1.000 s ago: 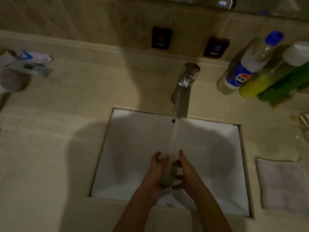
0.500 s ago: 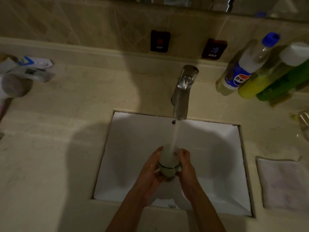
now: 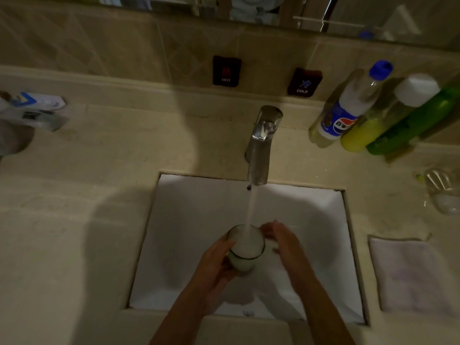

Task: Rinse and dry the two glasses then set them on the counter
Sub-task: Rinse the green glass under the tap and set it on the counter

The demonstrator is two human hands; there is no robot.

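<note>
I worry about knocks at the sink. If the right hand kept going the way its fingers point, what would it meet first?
Probably the water stream just above the glass, which the left hand holds. The right hand points up-left, fingertips beside the rim; depth is unclear.

"HOT" tag (image 3: 226, 70); "COLD" tag (image 3: 304, 82), wall.

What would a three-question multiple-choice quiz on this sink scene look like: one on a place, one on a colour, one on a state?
1. Where is the folded cloth?
A. right of the sink
B. in the sink
C. on the tap

2. What colour is the labelled bottle's cap?
A. red
B. blue
C. black

3. The tap is:
A. off
B. dripping
C. running

Answers:
A, the cloth lies on the counter right of the sink.
B, the bottle has a blue cap.
C, the tap pours into the glass held by the left hand; the right hand is beside it.
</note>
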